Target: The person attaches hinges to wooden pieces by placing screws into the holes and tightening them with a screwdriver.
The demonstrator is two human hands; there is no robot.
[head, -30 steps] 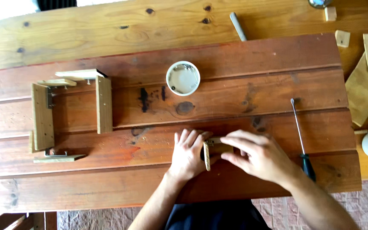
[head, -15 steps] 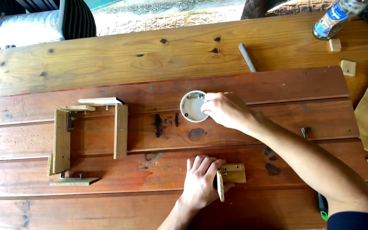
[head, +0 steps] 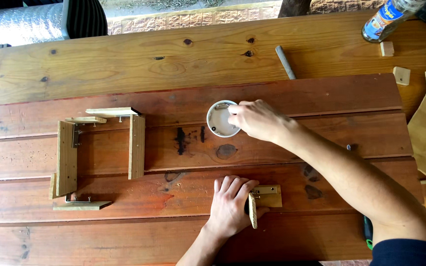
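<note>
Reddish varnished plank tabletop (head: 272,93), pale raw wooden blocks (head: 267,196), white glossy plastic cup (head: 219,120), matt metal bracket (head: 76,136)

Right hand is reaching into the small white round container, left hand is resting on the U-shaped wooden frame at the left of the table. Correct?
Not quite. The right hand does reach into the small white round container, but the left hand is not on the U-shaped wooden frame. It rests on the small hinged wood pieces near the table's front edge, well apart from the frame. The head view shows this.
</note>
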